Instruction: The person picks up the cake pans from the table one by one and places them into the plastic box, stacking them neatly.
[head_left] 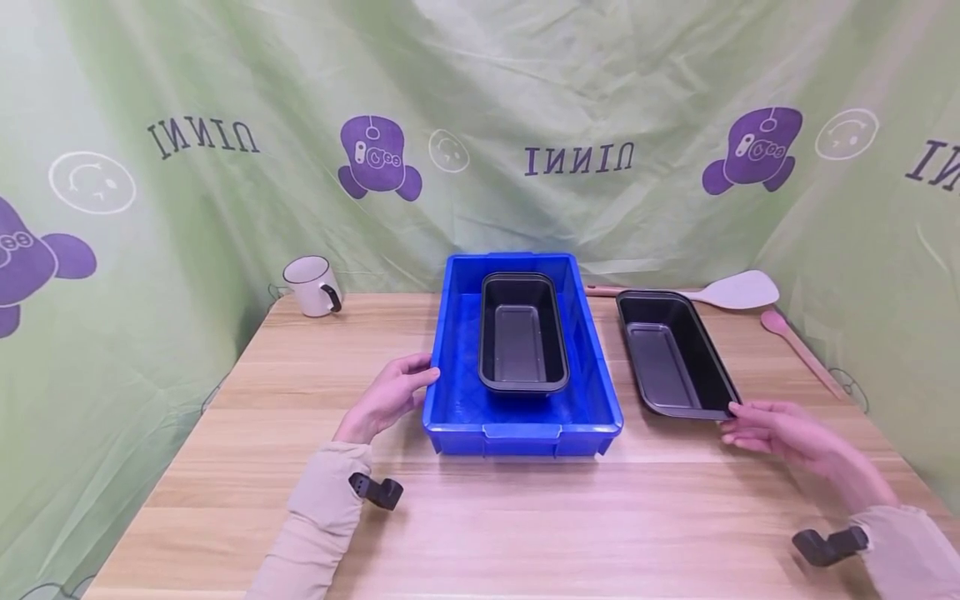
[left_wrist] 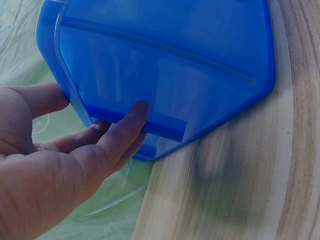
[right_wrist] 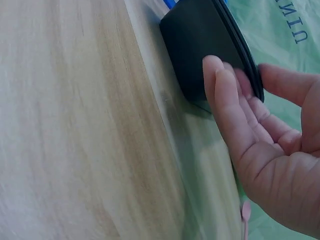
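A blue plastic bin (head_left: 522,439) stands on the table, with a dark loaf pan (head_left: 519,342) inside it. At the bin's left wall is my left hand (head_left: 390,398); its thumb touches the rim and its fingers (left_wrist: 126,127) lie against the outer side. My right hand (head_left: 791,437) grips a second dark loaf pan (head_left: 663,367) by its near right corner. In the right wrist view, the thumb is on that pan's rim and the fingers (right_wrist: 227,107) reach under it along the outer wall. Whether this pan touches the table, I cannot tell.
A white mug (head_left: 309,286) with a dark handle stands at the back left. Behind the right-hand pan lies a white spatula (head_left: 742,290), and a pink spoon (head_left: 802,354) lies near the right edge. Green printed cloth (head_left: 480,208) hangs around the table (head_left: 517,525).
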